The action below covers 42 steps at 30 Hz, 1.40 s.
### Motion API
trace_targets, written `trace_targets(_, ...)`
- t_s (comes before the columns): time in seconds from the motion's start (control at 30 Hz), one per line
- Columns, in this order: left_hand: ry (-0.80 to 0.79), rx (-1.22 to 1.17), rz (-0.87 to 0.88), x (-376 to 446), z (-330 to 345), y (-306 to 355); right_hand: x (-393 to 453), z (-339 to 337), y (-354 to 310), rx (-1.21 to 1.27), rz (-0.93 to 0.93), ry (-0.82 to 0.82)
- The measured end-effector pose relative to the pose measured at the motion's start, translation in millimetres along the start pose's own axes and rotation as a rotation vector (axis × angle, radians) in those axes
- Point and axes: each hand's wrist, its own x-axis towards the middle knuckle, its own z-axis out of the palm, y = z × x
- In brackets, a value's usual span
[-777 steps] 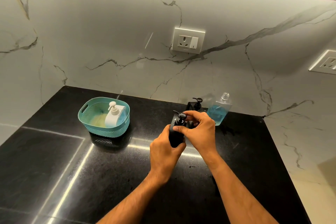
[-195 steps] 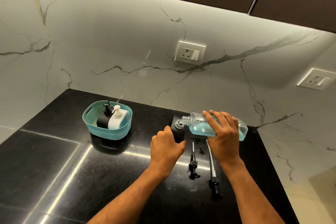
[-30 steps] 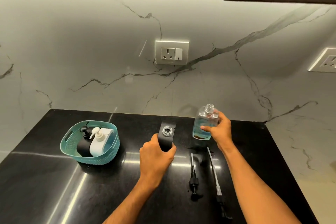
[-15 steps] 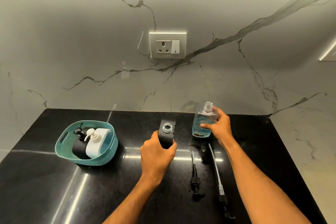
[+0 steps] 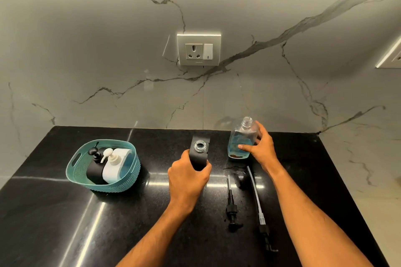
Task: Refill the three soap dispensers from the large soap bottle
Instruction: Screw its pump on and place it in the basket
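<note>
A black square dispenser [image 5: 198,154] stands on the counter with its clear neck uncapped; my left hand [image 5: 188,176] grips its lower body. To its right the clear large soap bottle [image 5: 240,141], holding blue soap in its lower half, stands upright with no cap. My right hand [image 5: 259,147] wraps around its right side, thumb on the front. Two pump heads lie in front: a short black one [image 5: 231,206] and a longer one [image 5: 259,208] with a clear tube. A black dispenser [image 5: 95,168] and a white dispenser [image 5: 114,166] sit in the teal basket [image 5: 121,186].
The black stone counter [image 5: 65,223] ends at a marble wall with a socket [image 5: 199,49] behind the bottles. A small wet patch [image 5: 235,171] lies near the pump tubes. The counter's right edge runs close beside my right forearm.
The large bottle has gone from lifted a little to standing on the counter under my right hand. My left hand stays on the black dispenser. The camera has tilted down slightly.
</note>
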Motion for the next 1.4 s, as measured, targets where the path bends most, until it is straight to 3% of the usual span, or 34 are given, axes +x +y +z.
trace_targets(0.07,0.004,-0.008,0.004,-1,-1,0,-11,0,-4,-0.117,-0.051,0.103)
trace_targets(0.13,0.012,-0.006,0.003,-2,-1,0,-29,3,-6,-0.212,-0.175,0.313)
trace_targets(0.23,0.021,0.004,-0.004,-4,-3,1,-61,12,-12,-0.209,-0.336,0.557)
trace_targets(0.43,0.034,-0.002,0.005,-18,-5,0,-109,31,-2,-0.316,-0.347,0.353)
trace_targets(0.73,0.026,0.000,-0.032,-46,-11,-6,-164,54,26,-0.909,0.031,0.053)
trace_targets(0.87,0.014,0.008,-0.037,-58,-13,-10,-176,66,29,-0.986,0.103,-0.039)
trace_targets(1.13,0.024,0.032,-0.065,-68,-24,-19,-180,58,6,-0.743,0.057,0.156)
trace_targets(1.4,0.014,0.025,-0.074,-69,-33,-31,-180,46,-101,-0.575,-0.422,0.193)
